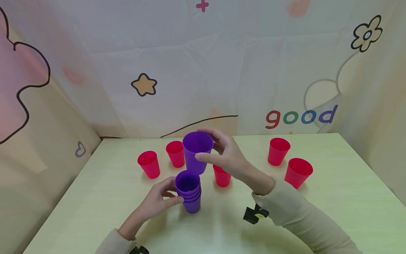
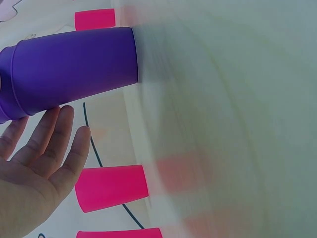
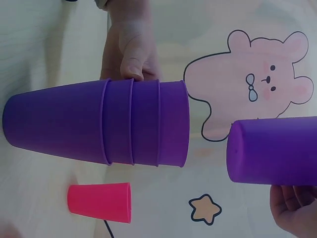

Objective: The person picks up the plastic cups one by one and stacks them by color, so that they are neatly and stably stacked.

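My left hand [image 1: 158, 198] holds the side of a stack of purple cups [image 1: 192, 206] that stands upright on the table, its thumb near the stacked rims. Above and slightly behind that stack, my right hand [image 1: 226, 151] grips a single purple cup [image 1: 193, 160] between thumb and fingers, mouth up. The right wrist view shows a gap between the base of this raised cup [image 3: 272, 151] and the top rim of the stack [image 3: 54, 121]. In the left wrist view, the fingers [image 2: 62, 134] lie along the stack's underside as seen there [image 2: 79, 64].
Red cups stand upright around the purple ones: two at the left [image 1: 149, 165] [image 1: 175, 154], one partly behind the right hand [image 1: 222, 177], and two at the right [image 1: 278, 151] [image 1: 298, 173]. A printed cloth [image 1: 190, 88] hangs behind the pale table [image 1: 104, 197].
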The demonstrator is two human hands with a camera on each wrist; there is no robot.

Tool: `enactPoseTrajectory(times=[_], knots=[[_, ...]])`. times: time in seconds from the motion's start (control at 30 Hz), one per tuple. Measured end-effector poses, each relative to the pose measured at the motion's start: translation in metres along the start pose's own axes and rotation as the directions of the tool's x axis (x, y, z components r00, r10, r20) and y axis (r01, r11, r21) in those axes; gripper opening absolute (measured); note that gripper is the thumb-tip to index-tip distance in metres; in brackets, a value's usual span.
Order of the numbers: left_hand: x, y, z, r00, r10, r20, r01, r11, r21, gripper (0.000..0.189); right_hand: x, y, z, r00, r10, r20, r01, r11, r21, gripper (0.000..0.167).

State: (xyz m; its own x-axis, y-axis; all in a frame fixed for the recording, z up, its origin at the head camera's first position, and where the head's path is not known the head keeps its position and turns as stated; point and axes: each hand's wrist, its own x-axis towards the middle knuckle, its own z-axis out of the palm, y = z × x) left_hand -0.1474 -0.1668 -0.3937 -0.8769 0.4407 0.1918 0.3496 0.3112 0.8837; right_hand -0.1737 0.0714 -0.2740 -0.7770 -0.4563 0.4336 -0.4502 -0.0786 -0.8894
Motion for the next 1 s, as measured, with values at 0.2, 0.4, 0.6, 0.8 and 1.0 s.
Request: enactPoseTrajectory(times=[0.2,0.4,0.6,0.8,1.0], knots=[[0.000,0.000,0.000,1.000,-0.006,0.003,0.006,1.000,0.000,0.049,0.004,0.008,0.001,0.992,-0.064,0.110,0.063,0.998,0.008,0.065],[-0.001,0.000,0.000,1.000,-0.007,0.009,0.007,1.000,-0.008,0.049,0.006,0.016,0.004,0.979,-0.088,0.184,0.087,0.996,0.010,0.064],[-0.001,0.000,0.000,1.000,0.005,0.014,-0.005,1.000,-0.016,0.049,0.006,0.024,0.008,0.965,-0.124,0.233,0.128,0.992,0.000,0.059],[-0.001,-0.001,0.000,1.000,0.013,0.015,-0.013,1.000,-0.009,0.048,0.005,0.028,0.011,0.955,-0.130,0.268,0.145,0.989,-0.038,0.056],[0.000,-0.001,-0.001,1.000,0.027,0.008,-0.027,1.000,0.001,0.044,0.003,0.035,0.014,0.949,-0.110,0.294,0.135,0.989,-0.066,0.056]])
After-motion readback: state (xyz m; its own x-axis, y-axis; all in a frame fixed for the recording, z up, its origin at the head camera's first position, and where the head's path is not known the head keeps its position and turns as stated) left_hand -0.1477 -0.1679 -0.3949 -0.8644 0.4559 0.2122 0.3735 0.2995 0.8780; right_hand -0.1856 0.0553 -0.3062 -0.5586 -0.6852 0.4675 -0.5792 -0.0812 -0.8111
